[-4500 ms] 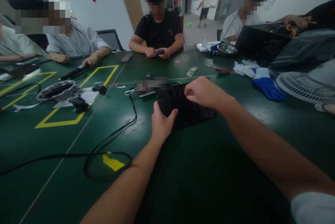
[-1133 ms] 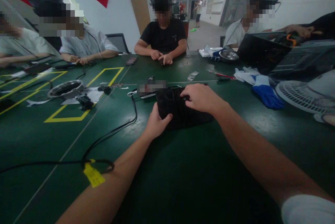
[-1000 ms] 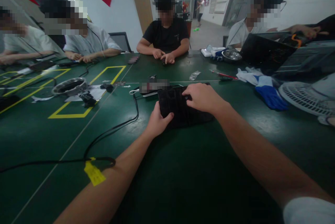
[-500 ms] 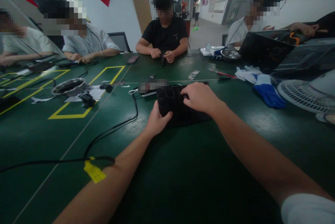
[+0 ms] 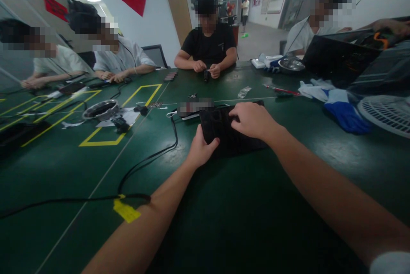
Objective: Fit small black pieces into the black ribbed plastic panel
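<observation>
A flat black case with pocket-like sections lies on the green table in front of me, its left part lifted and tilted toward me. My left hand is closed round its lower left corner, thumb on the near face and the other fingers hidden behind. Over the middle of the case, my right hand has its fingers curled and pinched against it. What those fingertips hold is too dark to make out. Just behind the case rests a blurred-out device with a white loop.
A black cable with a yellow tag crosses by my left forearm. Left are a metal ring and small black parts. Blue-white gloves and a fan lie right. Across sits a person handling a small black object.
My view has turned slightly left, so everything appears shifted to the right. Both hands keep their places on the black case, with the right fingers moving only slightly.
</observation>
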A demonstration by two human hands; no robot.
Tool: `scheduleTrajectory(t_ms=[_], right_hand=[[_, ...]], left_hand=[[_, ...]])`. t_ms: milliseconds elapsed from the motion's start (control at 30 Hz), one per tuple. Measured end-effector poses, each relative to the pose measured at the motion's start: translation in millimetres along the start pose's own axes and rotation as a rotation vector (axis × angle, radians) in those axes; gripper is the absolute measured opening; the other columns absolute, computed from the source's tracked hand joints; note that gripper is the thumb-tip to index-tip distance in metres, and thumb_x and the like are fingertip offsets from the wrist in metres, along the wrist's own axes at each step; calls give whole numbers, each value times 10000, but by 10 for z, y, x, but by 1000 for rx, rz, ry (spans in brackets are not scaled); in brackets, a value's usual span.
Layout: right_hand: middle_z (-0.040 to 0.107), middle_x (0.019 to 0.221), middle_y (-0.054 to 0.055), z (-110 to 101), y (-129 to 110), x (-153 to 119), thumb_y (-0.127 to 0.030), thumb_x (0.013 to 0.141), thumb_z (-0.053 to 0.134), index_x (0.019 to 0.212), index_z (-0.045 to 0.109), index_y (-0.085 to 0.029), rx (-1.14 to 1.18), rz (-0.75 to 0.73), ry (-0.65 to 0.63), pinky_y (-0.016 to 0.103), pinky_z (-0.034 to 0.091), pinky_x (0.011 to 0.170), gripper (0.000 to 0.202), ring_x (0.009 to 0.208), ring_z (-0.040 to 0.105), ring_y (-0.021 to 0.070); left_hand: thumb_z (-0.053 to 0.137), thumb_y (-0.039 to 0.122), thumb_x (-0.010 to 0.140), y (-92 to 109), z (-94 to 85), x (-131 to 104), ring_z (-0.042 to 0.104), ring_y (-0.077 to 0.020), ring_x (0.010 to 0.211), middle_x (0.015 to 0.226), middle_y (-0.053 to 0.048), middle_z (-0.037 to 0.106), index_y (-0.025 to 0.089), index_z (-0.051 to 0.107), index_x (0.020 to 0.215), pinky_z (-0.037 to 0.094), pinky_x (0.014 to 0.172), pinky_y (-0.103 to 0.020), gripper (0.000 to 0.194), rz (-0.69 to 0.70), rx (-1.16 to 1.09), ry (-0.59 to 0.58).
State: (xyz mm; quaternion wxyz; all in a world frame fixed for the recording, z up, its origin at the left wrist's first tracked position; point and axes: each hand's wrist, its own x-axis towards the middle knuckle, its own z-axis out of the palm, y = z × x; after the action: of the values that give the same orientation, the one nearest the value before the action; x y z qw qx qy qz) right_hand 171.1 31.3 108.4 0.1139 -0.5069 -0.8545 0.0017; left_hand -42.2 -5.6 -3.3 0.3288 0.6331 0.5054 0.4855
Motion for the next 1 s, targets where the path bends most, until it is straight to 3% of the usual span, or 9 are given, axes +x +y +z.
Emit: scheduleTrajectory(t_ms=[567, 1000], right_hand=[[727, 1356, 142, -12, 107, 7, -218, 953, 575, 1328, 768, -182, -16, -106, -63, 451, 559, 933, 423, 1182, 705, 353], [749, 1297, 126, 13, 109, 16, -194, 969, 614, 1275, 788, -202, -31, -102, -39, 412, 565, 894, 352, 1124, 725, 316]], left_hand=[[770, 253, 820, -20, -25, -2, 683, -296, 1260, 1248, -79, 721, 218, 510, 1370, 509, 1140, -474, 609, -23, 15, 12], [738, 275, 848, -35, -18, 8, 668, -299, 1278, 1286, -92, 706, 207, 500, 1372, 495, 1154, -484, 579, -25, 51, -9]])
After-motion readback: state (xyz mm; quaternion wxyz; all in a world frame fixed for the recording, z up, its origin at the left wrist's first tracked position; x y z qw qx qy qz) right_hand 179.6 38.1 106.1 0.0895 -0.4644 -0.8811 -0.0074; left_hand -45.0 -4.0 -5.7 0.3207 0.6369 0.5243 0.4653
